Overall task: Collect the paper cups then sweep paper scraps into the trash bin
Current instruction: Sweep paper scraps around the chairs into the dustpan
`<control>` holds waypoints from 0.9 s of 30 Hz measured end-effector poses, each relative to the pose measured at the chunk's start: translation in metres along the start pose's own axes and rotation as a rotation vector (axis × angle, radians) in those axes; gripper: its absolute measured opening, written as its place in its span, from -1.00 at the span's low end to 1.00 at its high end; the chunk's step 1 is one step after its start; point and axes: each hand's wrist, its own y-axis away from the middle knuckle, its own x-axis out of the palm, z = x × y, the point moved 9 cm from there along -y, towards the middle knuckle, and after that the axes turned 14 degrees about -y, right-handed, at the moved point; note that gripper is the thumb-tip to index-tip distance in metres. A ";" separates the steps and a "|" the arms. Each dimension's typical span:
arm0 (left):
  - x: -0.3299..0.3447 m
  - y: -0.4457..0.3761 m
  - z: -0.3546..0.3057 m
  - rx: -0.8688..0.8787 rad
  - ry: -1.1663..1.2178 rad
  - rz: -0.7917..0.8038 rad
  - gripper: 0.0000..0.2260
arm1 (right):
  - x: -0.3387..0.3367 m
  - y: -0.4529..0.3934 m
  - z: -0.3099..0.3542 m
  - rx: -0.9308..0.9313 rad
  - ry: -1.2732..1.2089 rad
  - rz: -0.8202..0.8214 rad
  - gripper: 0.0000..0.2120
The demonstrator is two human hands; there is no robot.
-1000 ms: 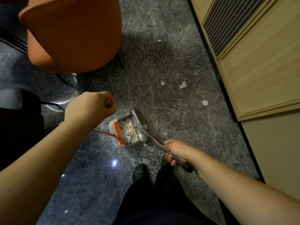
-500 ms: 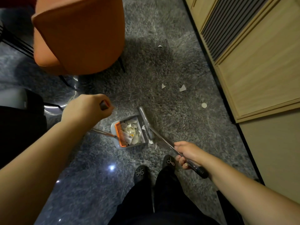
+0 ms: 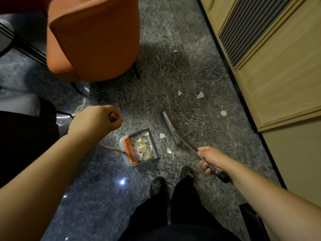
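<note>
Grey shaggy carpet (image 3: 199, 70) lies under us. Our left hand (image 3: 94, 119) grips the dustpan (image 3: 139, 147) handle, and our right hand (image 3: 210, 160) grips the broom (image 3: 171, 126) stick. Two paper scraps (image 3: 162, 135) sit between pan and broom head, at ten o'clock from our right hand. More scraps (image 3: 200, 95) wait at twelve o'clock.

One dustpan (image 3: 155, 146) on the grey carpet, with a heap of scraps inside too jumbled to count. Loose paper scraps on the carpet: six — one (image 3: 175, 51) far up, two (image 3: 179, 92) (image 3: 200, 95) side by side, one round (image 3: 223, 113), two (image 3: 162, 135) (image 3: 169, 150) beside the pan. One broom (image 3: 171, 128). One orange chair (image 3: 97, 39). Two black shoes (image 3: 156, 186) (image 3: 188, 173).
</note>
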 end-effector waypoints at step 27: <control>0.000 0.011 0.007 -0.027 -0.004 0.028 -0.80 | 0.050 0.023 -0.024 0.026 -0.016 0.083 -0.73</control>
